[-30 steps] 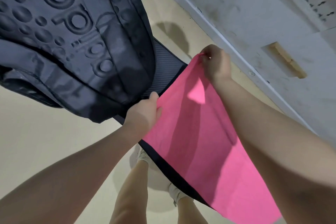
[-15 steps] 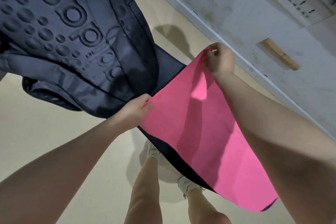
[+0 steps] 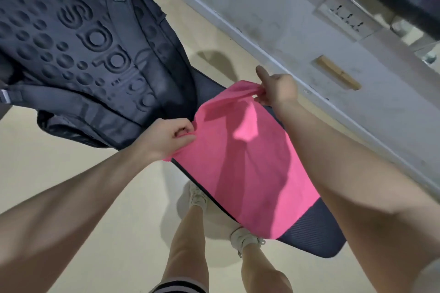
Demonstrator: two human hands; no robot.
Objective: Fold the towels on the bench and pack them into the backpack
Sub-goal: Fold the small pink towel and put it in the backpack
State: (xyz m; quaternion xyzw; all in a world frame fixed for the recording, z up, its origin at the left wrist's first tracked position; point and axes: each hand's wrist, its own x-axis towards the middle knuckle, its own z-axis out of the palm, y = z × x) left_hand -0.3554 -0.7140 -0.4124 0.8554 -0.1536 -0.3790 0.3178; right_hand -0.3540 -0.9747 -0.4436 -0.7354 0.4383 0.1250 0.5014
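You are pinching a pink towel point(image 3: 250, 169) by two corners, left hand point(image 3: 170, 138) and right hand point(image 3: 277, 89) both gripping, over the dark bench point(image 3: 309, 238) beside the backpack point(image 3: 78, 59).

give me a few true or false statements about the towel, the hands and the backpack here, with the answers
1. Both hands grip the pink towel. True: the left hand and the right hand each pinch a far corner.
2. The towel is already inside the backpack. False: it lies on the dark bench, beside the backpack.
3. The backpack sits on the left-hand side of the towel. True.
4. The towel is blue. False: it is pink.
5. The towel is folded into a small neat square. False: it is still mostly spread out, with only its far edge lifted and bunched.
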